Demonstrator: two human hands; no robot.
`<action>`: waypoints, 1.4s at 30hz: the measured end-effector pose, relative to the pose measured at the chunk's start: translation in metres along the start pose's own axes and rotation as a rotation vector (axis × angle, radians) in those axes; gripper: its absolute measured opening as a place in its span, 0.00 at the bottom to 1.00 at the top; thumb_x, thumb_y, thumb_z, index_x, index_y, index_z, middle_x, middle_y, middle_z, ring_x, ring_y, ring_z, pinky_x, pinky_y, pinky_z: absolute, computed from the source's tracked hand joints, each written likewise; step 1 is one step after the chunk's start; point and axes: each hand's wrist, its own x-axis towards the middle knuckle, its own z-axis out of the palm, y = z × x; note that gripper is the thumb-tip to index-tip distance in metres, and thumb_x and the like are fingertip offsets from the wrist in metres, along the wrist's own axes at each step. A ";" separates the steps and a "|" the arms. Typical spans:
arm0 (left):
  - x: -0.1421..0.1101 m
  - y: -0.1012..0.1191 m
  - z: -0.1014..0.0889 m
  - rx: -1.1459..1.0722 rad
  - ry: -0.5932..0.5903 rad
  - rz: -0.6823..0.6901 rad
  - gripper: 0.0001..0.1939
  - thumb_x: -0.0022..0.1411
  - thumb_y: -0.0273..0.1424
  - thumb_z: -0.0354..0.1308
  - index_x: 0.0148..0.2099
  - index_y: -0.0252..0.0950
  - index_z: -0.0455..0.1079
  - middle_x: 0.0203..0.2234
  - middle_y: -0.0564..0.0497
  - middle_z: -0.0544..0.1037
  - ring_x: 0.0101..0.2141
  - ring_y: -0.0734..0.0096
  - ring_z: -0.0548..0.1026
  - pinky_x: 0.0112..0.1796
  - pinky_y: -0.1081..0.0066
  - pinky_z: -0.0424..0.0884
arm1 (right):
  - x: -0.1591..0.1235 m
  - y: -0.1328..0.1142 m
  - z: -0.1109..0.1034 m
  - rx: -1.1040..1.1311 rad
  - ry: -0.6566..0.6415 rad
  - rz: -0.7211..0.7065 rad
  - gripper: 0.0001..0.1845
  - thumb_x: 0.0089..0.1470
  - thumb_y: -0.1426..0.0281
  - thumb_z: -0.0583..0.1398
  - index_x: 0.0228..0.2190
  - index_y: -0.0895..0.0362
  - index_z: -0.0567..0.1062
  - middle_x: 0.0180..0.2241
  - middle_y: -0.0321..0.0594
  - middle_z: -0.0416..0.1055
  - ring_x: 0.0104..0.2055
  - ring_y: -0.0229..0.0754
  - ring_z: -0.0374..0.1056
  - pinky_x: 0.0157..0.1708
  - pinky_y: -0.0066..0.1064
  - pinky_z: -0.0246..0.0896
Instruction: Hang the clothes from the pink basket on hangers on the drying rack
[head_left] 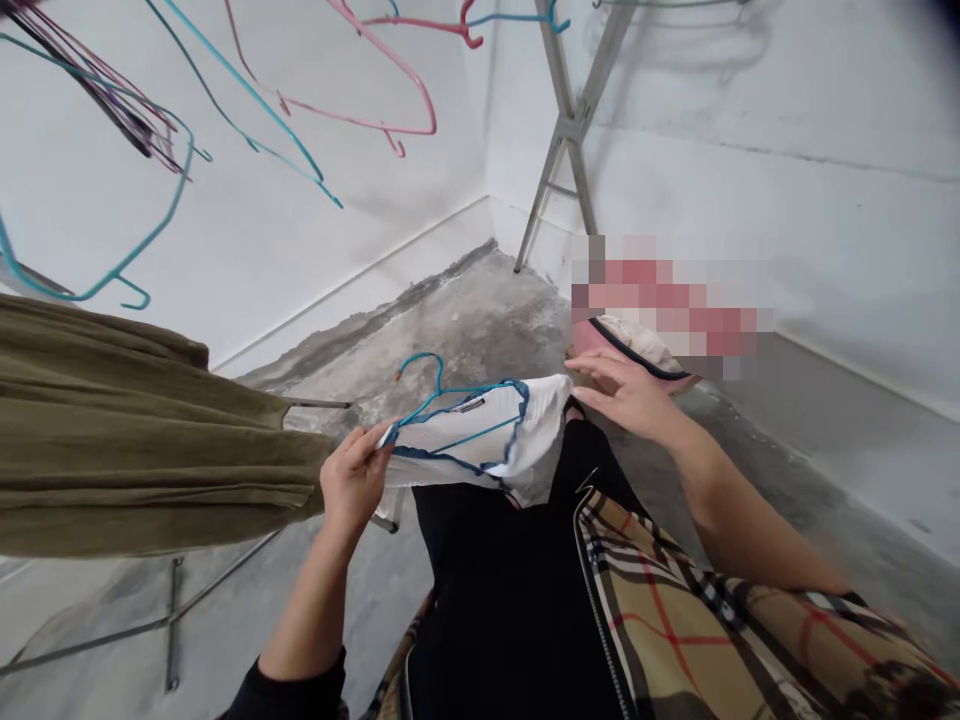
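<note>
A white garment with blue trim [551, 415] hangs on a blue clothes hanger [436, 372] in front of my body. The hanger's hook points up, and its lower bar shows through the neck opening. My left hand [356, 470] is closed on the garment's left shoulder, pinching the cloth at the hanger's end. At the garment's right shoulder my right hand [626, 390] has its fingers stretched out and apart. Its fingertips are close to the cloth; whether they touch it I cannot tell.
An olive garment [135, 440] hangs at the left on a metal rack [172, 620]. Several empty hangers [360, 115] hang above. A folding metal stand [574, 125] rises by the wall corner. A pink container [630, 355], partly blurred out, sits on the concrete floor beyond my right hand.
</note>
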 end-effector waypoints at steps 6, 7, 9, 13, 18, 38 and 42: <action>0.006 0.009 -0.005 -0.075 -0.030 0.050 0.14 0.63 0.37 0.55 0.45 0.40 0.79 0.22 0.53 0.71 0.24 0.75 0.68 0.28 0.76 0.63 | 0.018 -0.011 0.009 -0.187 -0.229 -0.169 0.18 0.60 0.60 0.58 0.49 0.53 0.76 0.44 0.44 0.74 0.48 0.46 0.69 0.50 0.40 0.63; 0.007 0.010 -0.006 -0.090 -0.030 0.058 0.13 0.63 0.36 0.55 0.44 0.39 0.79 0.22 0.53 0.72 0.23 0.75 0.68 0.28 0.76 0.63 | 0.020 -0.015 0.010 -0.171 -0.255 -0.187 0.17 0.61 0.59 0.56 0.45 0.55 0.78 0.39 0.44 0.75 0.44 0.45 0.71 0.46 0.37 0.64; 0.008 0.010 -0.009 -0.128 -0.042 0.066 0.14 0.62 0.36 0.55 0.43 0.39 0.79 0.23 0.52 0.74 0.24 0.74 0.69 0.28 0.75 0.64 | 0.023 -0.023 0.008 -0.108 -0.270 -0.218 0.19 0.63 0.59 0.53 0.38 0.57 0.79 0.33 0.42 0.76 0.37 0.42 0.71 0.39 0.32 0.65; 0.016 -0.008 -0.016 -0.182 -0.091 0.026 0.14 0.60 0.39 0.58 0.44 0.38 0.78 0.32 0.48 0.80 0.32 0.69 0.74 0.37 0.72 0.69 | 0.021 -0.039 -0.004 -0.002 -0.179 -0.164 0.20 0.63 0.57 0.52 0.34 0.57 0.78 0.30 0.40 0.77 0.31 0.40 0.72 0.33 0.28 0.64; 0.023 -0.025 -0.008 -0.088 0.276 -0.271 0.15 0.58 0.39 0.58 0.43 0.37 0.77 0.38 0.46 0.78 0.42 0.62 0.73 0.47 0.64 0.67 | 0.017 -0.049 -0.012 -0.050 0.006 -0.096 0.18 0.61 0.57 0.55 0.34 0.55 0.79 0.30 0.39 0.78 0.31 0.42 0.73 0.31 0.29 0.66; 0.023 0.034 -0.052 -0.956 0.364 -0.751 0.24 0.47 0.39 0.64 0.47 0.36 0.71 0.22 0.57 0.72 0.21 0.77 0.66 0.24 0.77 0.60 | 0.001 -0.061 0.131 -0.045 -0.125 -0.353 0.18 0.66 0.64 0.50 0.54 0.54 0.68 0.40 0.42 0.73 0.44 0.40 0.70 0.45 0.32 0.68; 0.045 -0.011 -0.121 -0.701 0.465 -0.609 0.23 0.50 0.38 0.62 0.48 0.35 0.72 0.26 0.54 0.75 0.24 0.75 0.69 0.26 0.76 0.62 | -0.006 0.020 0.146 -0.119 -0.138 -0.146 0.20 0.64 0.59 0.50 0.50 0.53 0.72 0.38 0.42 0.74 0.42 0.42 0.72 0.42 0.34 0.71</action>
